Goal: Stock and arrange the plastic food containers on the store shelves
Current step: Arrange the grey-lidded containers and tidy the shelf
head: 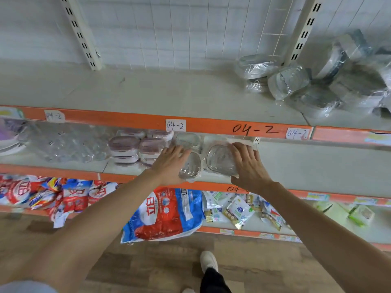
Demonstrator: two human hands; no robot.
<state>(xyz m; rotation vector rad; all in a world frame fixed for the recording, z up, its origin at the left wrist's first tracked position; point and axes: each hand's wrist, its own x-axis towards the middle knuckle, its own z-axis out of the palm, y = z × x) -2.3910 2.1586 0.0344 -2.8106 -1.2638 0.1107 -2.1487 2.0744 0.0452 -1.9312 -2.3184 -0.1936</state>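
Note:
Two clear plastic food containers sit side by side near the front of the middle shelf (296, 166). My left hand (169, 163) lies flat, fingers straight, on the left container (191, 168). My right hand (248, 163) rests with straight fingers on the right container (219, 160). Behind them stands another clear container (187, 140). To the left are stacked containers with purple lids (127, 148).
The upper shelf (148, 96) holds a pile of wrapped grey-lidded containers (317, 81) at the right. Clear wrapped ware (63, 144) fills the middle shelf's left. Detergent bags (165, 214) and small packets (239, 210) lie on the bottom shelf. My shoe (208, 261) is on the wooden floor.

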